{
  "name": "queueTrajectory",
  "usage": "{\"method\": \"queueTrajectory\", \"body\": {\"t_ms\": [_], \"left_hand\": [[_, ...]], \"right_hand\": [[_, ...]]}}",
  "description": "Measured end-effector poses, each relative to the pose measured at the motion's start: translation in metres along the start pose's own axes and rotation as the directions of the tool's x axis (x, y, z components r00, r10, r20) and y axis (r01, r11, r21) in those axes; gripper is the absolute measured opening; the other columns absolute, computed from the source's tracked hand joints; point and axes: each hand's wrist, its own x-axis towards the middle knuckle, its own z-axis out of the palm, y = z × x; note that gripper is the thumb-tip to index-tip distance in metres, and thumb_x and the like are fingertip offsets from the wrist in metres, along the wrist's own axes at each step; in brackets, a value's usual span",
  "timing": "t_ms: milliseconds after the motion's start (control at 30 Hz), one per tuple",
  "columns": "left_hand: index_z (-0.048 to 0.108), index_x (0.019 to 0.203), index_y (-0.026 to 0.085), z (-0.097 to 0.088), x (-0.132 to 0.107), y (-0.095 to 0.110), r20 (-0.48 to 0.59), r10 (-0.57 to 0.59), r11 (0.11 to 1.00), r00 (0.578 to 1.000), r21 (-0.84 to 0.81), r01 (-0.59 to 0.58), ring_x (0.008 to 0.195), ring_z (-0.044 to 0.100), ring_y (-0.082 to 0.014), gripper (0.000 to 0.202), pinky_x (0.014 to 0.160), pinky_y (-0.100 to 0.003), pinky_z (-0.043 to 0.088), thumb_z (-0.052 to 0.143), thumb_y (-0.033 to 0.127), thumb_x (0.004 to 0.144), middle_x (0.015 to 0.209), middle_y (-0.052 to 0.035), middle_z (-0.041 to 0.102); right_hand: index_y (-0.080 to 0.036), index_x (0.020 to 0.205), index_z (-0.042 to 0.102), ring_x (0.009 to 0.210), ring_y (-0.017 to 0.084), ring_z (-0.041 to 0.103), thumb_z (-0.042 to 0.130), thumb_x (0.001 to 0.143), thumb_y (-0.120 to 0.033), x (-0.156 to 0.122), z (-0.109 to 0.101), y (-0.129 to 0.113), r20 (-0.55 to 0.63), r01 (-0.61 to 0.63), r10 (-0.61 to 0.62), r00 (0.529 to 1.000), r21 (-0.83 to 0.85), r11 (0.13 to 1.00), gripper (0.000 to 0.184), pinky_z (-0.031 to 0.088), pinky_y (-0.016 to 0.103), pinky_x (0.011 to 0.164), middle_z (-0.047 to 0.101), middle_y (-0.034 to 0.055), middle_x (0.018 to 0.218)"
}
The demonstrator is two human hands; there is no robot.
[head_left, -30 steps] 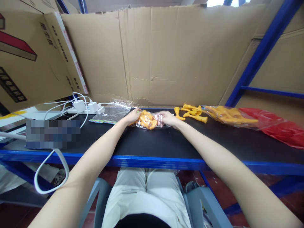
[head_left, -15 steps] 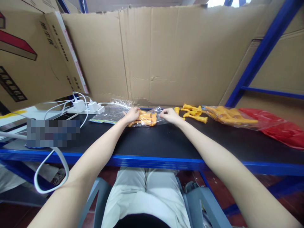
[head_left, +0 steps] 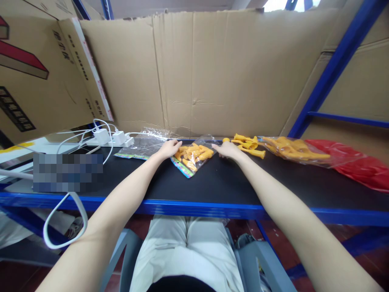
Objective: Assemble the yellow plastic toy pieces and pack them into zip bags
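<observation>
A small clear bag (head_left: 193, 157) filled with several orange plastic pieces lies on the black shelf top (head_left: 212, 182), turned at an angle with a coloured strip along its near edge. My left hand (head_left: 168, 148) pinches the bag's left upper corner. On the other side, my right hand (head_left: 226, 150) grips the bag's right upper edge, fingers curled. Loose orange pieces (head_left: 247, 145) lie just right of my right hand.
A stack of flat clear bags (head_left: 142, 146) lies to the left, behind it a white power strip (head_left: 111, 138) with chargers and cables. A larger bag of orange pieces (head_left: 291, 151) and a red bag (head_left: 358, 166) lie at the right. Cardboard walls stand behind.
The bag has been turned and pulled out flat; the orange pieces now lie spread inside it. Both hands moved slightly apart and back toward the cardboard wall.
</observation>
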Motion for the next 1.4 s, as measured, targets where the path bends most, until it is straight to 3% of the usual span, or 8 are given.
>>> {"method": "queueTrajectory", "body": {"t_ms": [67,133,300,433,567,900,1133,1400], "left_hand": [[0.063,0.078,0.014,-0.001,0.002,-0.001,0.003,-0.020,0.993,1.000,-0.114,0.020,0.070,0.062,-0.0204,0.037,0.071,-0.028,0.043,0.036,0.039,0.086,0.060,-0.0060,0.064],[0.062,0.077,0.014,0.002,0.004,-0.002,0.051,-0.050,0.971,0.997,-0.233,0.061,0.058,0.060,-0.0173,0.034,0.064,-0.026,0.042,0.038,0.036,0.085,0.048,-0.0029,0.059],[0.057,0.088,0.013,0.016,0.006,-0.004,0.030,-0.157,0.884,0.987,-0.442,0.154,0.063,0.060,-0.0129,0.017,0.065,-0.022,0.042,0.056,0.025,0.077,0.066,-0.0035,0.066],[0.056,0.088,0.014,0.015,0.005,0.000,0.161,-0.229,0.735,0.960,-0.618,0.279,0.065,0.059,-0.0103,0.016,0.062,-0.020,0.041,0.057,0.025,0.078,0.075,-0.0042,0.066],[0.056,0.079,0.012,0.009,0.004,0.000,0.256,-0.239,0.599,0.937,-0.720,0.350,0.058,0.056,-0.0076,0.011,0.057,-0.019,0.039,0.057,0.022,0.079,0.069,-0.0039,0.064],[0.052,0.063,0.012,0.002,-0.001,0.002,0.335,-0.185,0.550,0.924,-0.744,0.380,0.053,0.058,-0.0095,0.014,0.058,-0.022,0.043,0.060,0.009,0.074,0.059,-0.0048,0.064],[0.042,0.068,0.016,0.003,-0.002,0.003,0.311,-0.222,0.505,0.924,-0.774,0.382,0.049,0.059,-0.0101,0.018,0.061,-0.026,0.049,0.055,0.012,0.080,0.062,-0.0044,0.067],[0.054,0.079,0.013,0.001,-0.001,-0.006,0.373,-0.134,0.521,0.918,-0.762,0.385,0.063,0.066,-0.0138,0.009,0.070,-0.026,0.050,0.061,0.010,0.075,0.069,-0.0077,0.069]], "right_hand": [[-0.013,0.056,0.056,0.054,0.017,0.055,0.046,0.082,-0.050,0.002,0.006,0.001,0.085,0.030,-0.048,0.995,0.207,0.978,0.047,0.043,0.031,0.057,0.059,0.0123,0.060],[-0.013,0.055,0.054,0.048,0.012,0.050,0.052,0.082,-0.037,0.003,0.013,0.002,0.046,0.058,-0.081,0.996,0.386,0.921,0.036,0.041,0.027,0.053,0.058,0.0084,0.057],[-0.013,0.062,0.056,0.052,0.008,0.052,0.055,0.072,-0.005,0.005,0.023,-0.001,0.046,-0.017,-0.020,0.999,0.674,0.738,0.013,0.041,0.018,0.051,0.057,0.0028,0.058],[-0.015,0.064,0.051,0.054,0.007,0.054,0.052,0.069,0.001,0.006,0.024,-0.003,0.135,-0.114,-0.009,0.991,0.868,0.484,0.017,0.047,0.019,0.058,0.054,-0.0006,0.055],[-0.016,0.064,0.047,0.053,0.007,0.053,0.047,0.070,0.001,0.006,0.023,-0.003,0.222,-0.186,-0.055,0.974,0.908,0.376,0.018,0.047,0.020,0.061,0.053,-0.0017,0.053],[-0.013,0.068,0.052,0.053,0.007,0.051,0.053,0.077,-0.007,-0.001,0.018,-0.008,0.255,-0.215,-0.042,0.966,0.884,0.414,0.011,0.043,0.017,0.053,0.056,0.0014,0.058],[-0.013,0.067,0.050,0.053,0.007,0.051,0.049,0.080,-0.005,0.001,0.022,-0.007,0.234,-0.198,-0.042,0.971,0.894,0.402,0.016,0.046,0.018,0.057,0.055,0.0018,0.057],[-0.013,0.077,0.056,0.062,0.008,0.059,0.049,0.082,-0.005,0.001,0.022,0.001,0.299,-0.228,-0.141,0.944,0.898,0.377,0.011,0.050,0.019,0.063,0.065,0.0053,0.073]]}}
